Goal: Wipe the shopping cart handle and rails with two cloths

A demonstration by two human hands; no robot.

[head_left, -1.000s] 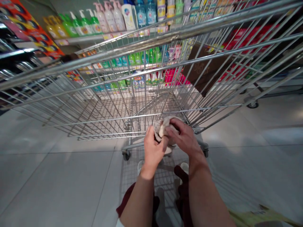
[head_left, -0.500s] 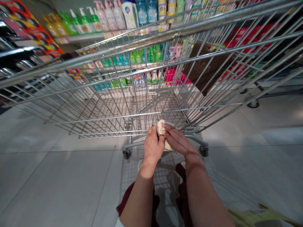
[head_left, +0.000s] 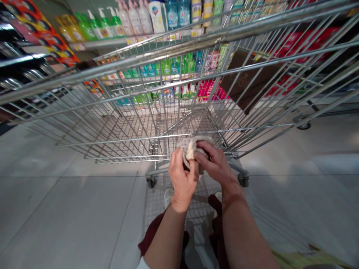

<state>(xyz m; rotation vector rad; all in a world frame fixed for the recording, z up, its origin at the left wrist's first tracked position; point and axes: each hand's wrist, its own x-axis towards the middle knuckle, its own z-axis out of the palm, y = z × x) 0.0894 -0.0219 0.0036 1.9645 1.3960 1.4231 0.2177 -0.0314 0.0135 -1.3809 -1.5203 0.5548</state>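
A small pale cloth (head_left: 192,146) is bunched between both my hands, just below the near lower edge of a metal shopping cart (head_left: 168,71). My left hand (head_left: 183,178) curls its fingers round the cloth's left side. My right hand (head_left: 215,164) lies over the cloth from the right with its fingers bent onto it. Most of the cloth is hidden under my fingers. The cart's wire basket stands right in front of me, and a brown paper bag (head_left: 246,84) hangs inside its right wall.
Store shelves (head_left: 146,37) with soap and detergent bottles run behind the cart. Grey floor tiles (head_left: 64,209) spread to both sides. The cart's castors (head_left: 242,179) stand close to my feet. Another trolley wheel (head_left: 304,125) shows at the right.
The cloth has been worked between my hands: my right hand flattened over it half a second ago, and now its fingers are bent again with the cloth bunched higher. The view shifted slightly.
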